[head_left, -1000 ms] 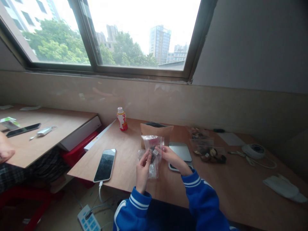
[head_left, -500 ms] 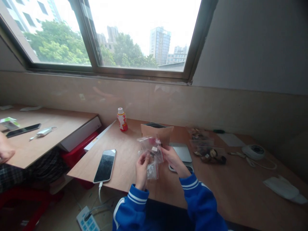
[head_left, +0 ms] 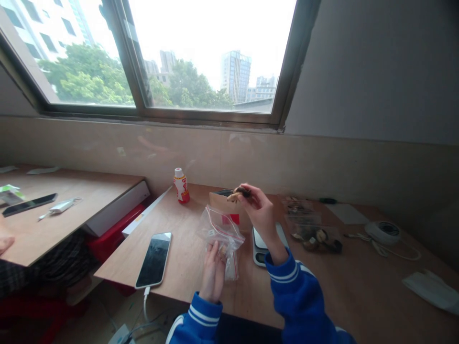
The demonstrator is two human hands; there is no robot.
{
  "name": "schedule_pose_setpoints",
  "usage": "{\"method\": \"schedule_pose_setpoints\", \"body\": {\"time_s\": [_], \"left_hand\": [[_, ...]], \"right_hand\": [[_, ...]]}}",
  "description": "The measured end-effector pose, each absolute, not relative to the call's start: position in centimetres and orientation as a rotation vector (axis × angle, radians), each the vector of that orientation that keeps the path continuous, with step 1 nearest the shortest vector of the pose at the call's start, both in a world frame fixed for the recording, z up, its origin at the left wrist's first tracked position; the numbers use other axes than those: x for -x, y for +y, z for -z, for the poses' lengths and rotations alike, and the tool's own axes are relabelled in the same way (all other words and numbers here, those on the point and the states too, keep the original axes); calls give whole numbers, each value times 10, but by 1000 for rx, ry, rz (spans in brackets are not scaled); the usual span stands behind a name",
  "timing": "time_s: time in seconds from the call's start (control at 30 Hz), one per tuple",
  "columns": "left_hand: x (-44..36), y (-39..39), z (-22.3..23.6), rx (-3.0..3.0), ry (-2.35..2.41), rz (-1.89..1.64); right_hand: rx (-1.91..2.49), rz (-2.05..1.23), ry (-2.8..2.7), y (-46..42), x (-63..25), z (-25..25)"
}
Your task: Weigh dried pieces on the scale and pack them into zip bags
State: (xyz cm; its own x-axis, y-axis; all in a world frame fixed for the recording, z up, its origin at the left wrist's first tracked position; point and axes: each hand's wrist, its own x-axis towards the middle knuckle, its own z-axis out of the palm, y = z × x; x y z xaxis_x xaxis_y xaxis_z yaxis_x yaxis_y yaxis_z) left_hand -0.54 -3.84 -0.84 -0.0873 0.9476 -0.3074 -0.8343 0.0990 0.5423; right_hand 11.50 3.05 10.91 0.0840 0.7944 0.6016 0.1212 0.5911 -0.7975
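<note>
My left hand [head_left: 212, 272] is closed on a clear zip-lock bag [head_left: 215, 228] with a red seal line, held upright above the table. Raised higher, my right hand [head_left: 260, 205] pinches a small brown-and-tan object [head_left: 236, 193] with a dark upper part; its exact kind is unclear. That object is in front of the mouth of an open kraft paper bag [head_left: 215, 199], which stands behind the plastic bag. Beneath my left hand lies another clear plastic bag [head_left: 232, 267]. A silver kitchen scale [head_left: 258, 258] sits by my right forearm, partly covered by it.
Clear bags with dark and brown pieces [head_left: 315, 238] lie right of the scale. A white round device [head_left: 382, 232] with a cord stands farther right. Leftward are a charging phone [head_left: 154, 260] and a red-and-white bottle [head_left: 181, 185]. Another person's hand [head_left: 5, 239] rests on the neighbouring table.
My right hand has left the zip-lock bag and risen, with the brown-and-tan object in its fingers. My left hand still holds the bag. The view has tilted slightly upward.
</note>
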Motion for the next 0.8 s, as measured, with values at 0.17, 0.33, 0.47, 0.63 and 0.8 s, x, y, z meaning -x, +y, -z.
{"method": "schedule_pose_setpoints", "body": {"time_s": [0.17,0.33,0.47,0.63,0.8], "left_hand": [[15,-39,11,-174,749,-1482],[19,-39,11,-164,712,-1492],[19,-42,8,-177,579,-1483],[17,-44,2,-265,575,-1487],[16,-41,-3,-455,605,-1502]], "right_hand": [[771,-207,-1844,63,-117,-106],[801,-159,-2047,68,-120,-85],[909,-52,-2131,64,-119,-86],[1030,101,-2065,55,-117,-90],[894,-312,-1876,31,-123,-99]]}}
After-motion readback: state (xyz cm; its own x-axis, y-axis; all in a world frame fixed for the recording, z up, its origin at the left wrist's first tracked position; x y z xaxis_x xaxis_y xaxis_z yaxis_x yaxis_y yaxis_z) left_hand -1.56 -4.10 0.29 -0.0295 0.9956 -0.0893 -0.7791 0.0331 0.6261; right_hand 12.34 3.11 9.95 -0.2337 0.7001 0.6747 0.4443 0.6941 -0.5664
